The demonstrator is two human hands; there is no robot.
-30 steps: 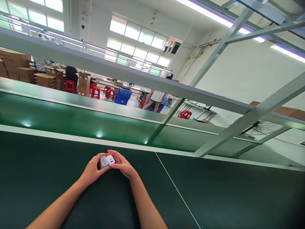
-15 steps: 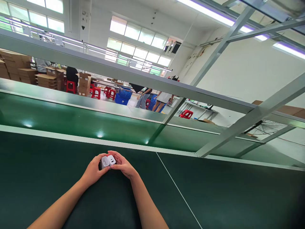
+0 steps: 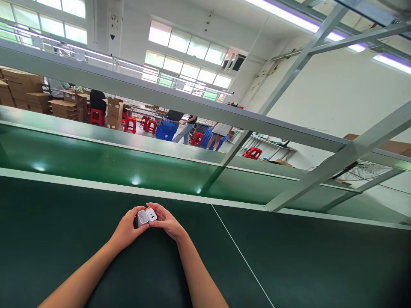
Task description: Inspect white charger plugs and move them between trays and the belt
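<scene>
Where the two forearms meet over the dark green matte worktop [image 3: 64, 239], held between both hands: two small white-and-grey plastic charger blocks [image 3: 145, 216], side by side and touching, just above the worktop surface near its far edge. Left hand [image 3: 126, 231]: fingers curled around the left, greyer block, thumb on top, closed on it. Right hand [image 3: 167, 223]: fingers wrapped over the right, whiter block from the far side, closed on it, fingertips touching those of the left hand. Slot-shaped port visible on the upward face of each block. Thin white seam line [image 3: 237, 252] running diagonally across the worktop, to the right of the right forearm. Beyond the worktop edge: glossy green conveyor belt [image 3: 96, 158], then grey metal frame rails [image 3: 160, 98] crossing overhead. Farther back, well apart: stacked brown cardboard boxes [image 3: 61, 108], red plastic stools [image 3: 130, 124], blue plastic crates [image 3: 165, 130], and other people [image 3: 183, 126] standing on the floor.
</scene>
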